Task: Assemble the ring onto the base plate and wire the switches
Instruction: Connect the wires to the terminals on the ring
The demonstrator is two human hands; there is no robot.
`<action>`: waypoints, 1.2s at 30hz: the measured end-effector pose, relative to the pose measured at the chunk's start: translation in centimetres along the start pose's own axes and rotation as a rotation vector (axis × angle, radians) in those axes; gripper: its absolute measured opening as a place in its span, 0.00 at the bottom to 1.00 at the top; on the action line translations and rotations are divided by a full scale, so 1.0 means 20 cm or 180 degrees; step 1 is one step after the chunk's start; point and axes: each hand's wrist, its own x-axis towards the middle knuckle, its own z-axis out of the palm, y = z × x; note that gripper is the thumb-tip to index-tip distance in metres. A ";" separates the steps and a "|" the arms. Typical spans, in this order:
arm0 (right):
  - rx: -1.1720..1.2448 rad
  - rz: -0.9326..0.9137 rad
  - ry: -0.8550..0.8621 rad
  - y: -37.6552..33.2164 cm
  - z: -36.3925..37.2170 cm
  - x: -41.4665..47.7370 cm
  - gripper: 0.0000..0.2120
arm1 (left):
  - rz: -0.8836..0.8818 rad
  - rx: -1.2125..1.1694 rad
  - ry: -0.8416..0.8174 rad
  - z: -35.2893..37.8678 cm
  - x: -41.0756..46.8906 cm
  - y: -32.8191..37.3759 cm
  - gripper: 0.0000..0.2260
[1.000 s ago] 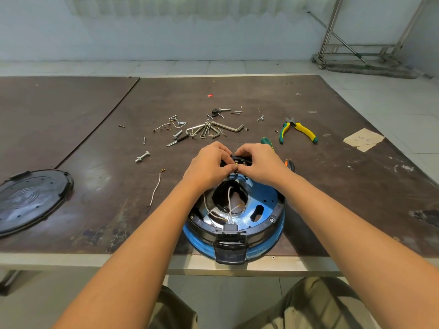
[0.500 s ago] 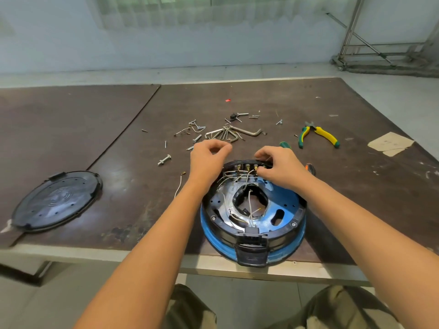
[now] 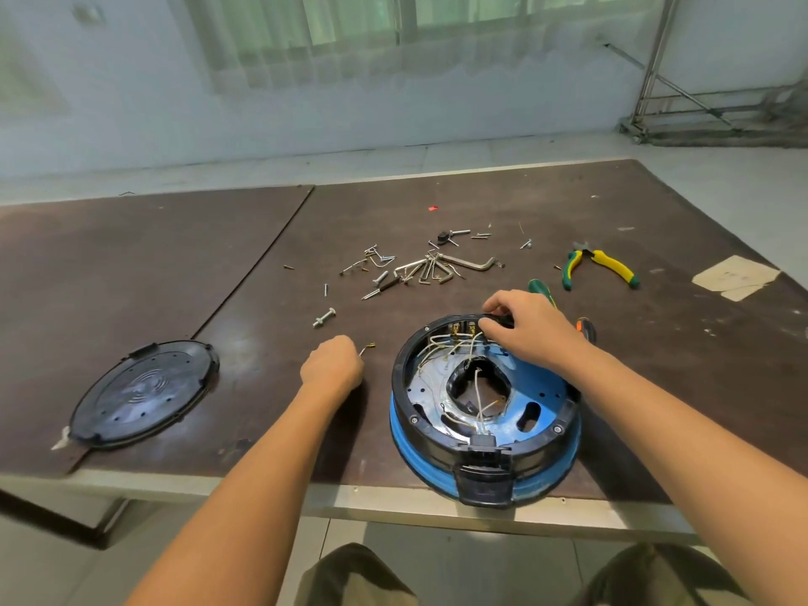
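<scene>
The blue base plate [image 3: 538,387] sits near the table's front edge with the black ring [image 3: 401,387] seated around it. Switches with brass terminals [image 3: 463,329] stand inside the ring's far rim, and thin white wires [image 3: 437,345] loop across the plate. My right hand [image 3: 527,332] grips the far rim of the ring beside the switches. To the left of the assembly, my left hand [image 3: 333,365] is curled on the table over a loose white wire [image 3: 368,347]. Only the wire's brass-tipped end shows past the fingers.
A black round cover [image 3: 140,393] lies at the left. Hex keys [image 3: 441,269], screws and a bolt [image 3: 323,318] are scattered behind the hands. Green-yellow pliers [image 3: 603,264] lie at the right, two screwdriver handles [image 3: 541,291] poke out behind my right hand, and a paper scrap [image 3: 734,277] lies far right.
My left hand left the ring's far rim and moved left and down onto the loose wire on the table. My right hand stayed at the rim. The camera view tilted up.
</scene>
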 end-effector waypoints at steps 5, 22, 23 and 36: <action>0.0130 0.0019 0.0065 -0.01 -0.01 -0.01 0.13 | 0.0492 -0.1066 0.0083 -0.11 -0.03 0.17 0.13; 0.0613 -0.0395 0.0766 0.00 -0.01 -0.02 0.13 | 0.1653 -0.2294 0.0165 -0.01 -0.27 0.58 0.08; 0.0648 -0.0405 0.0838 0.00 -0.01 -0.02 0.14 | 0.1693 -0.2290 0.0205 0.01 -0.27 0.57 0.08; 0.0870 -0.0288 0.1026 0.00 -0.03 -0.02 0.09 | 0.2176 -0.1835 0.0192 -0.06 -0.26 0.58 0.13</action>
